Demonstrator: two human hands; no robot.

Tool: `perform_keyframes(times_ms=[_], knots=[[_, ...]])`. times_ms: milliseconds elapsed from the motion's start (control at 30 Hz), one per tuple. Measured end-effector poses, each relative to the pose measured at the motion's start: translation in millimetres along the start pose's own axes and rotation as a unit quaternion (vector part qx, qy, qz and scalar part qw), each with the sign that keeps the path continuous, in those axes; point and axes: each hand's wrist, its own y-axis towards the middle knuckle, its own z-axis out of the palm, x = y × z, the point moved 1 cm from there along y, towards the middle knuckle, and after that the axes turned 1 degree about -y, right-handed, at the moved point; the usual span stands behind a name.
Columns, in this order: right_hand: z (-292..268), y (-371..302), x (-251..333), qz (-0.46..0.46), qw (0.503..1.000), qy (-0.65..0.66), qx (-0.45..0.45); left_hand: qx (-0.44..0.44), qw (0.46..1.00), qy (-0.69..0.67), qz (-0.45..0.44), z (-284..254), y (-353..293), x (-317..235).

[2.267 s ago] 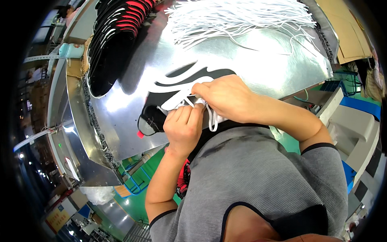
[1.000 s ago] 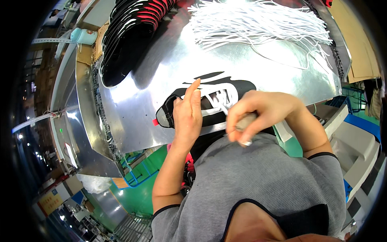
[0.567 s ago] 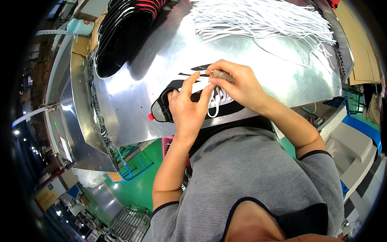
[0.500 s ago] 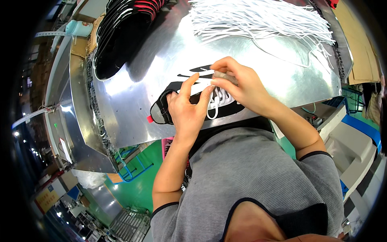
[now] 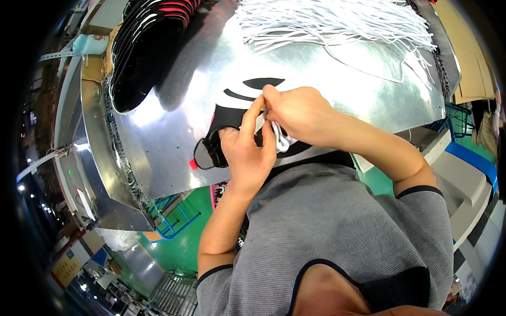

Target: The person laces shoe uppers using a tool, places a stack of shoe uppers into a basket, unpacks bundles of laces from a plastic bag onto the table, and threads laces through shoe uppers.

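Note:
A black and white shoe upper (image 5: pixel 229 115) with a red tab at its heel end lies at the near edge of the metal table. My left hand (image 5: pixel 246 152) grips it by the opening, fingers partly inside, thumb and index finger reaching toward the lacing. My right hand (image 5: pixel 305 115) is closed over the lacing area, its fingertips meeting the left index finger. White shoelace (image 5: pixel 282 142) hangs in loops just below the right hand. The fingertips hide exactly where the lace is pinched.
A stack of black uppers with red and white edges (image 5: pixel 142 58) stands at the far left of the shiny metal table (image 5: pixel 168 142). A bundle of white laces (image 5: pixel 337 23) is spread along the far side. A grey plastic bin (image 5: pixel 461 181) sits to the right.
My right hand has turned over and moved slightly down, now covering more of the lacing. The taped-looking finger or small tan piece at its fingertips is hidden. The upper has tilted slightly.

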Motion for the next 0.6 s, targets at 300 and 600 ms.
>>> perform_keyframes(times_ms=[300,600], knots=[[-48,-19,-12,0.124,0.987,0.103,0.006,0.054,0.943,-0.241,-0.223,-10,6,10],[9,-22,-25,0.173,0.908,0.272,-0.266,0.157,0.857,-0.417,-0.259,-21,13,7]])
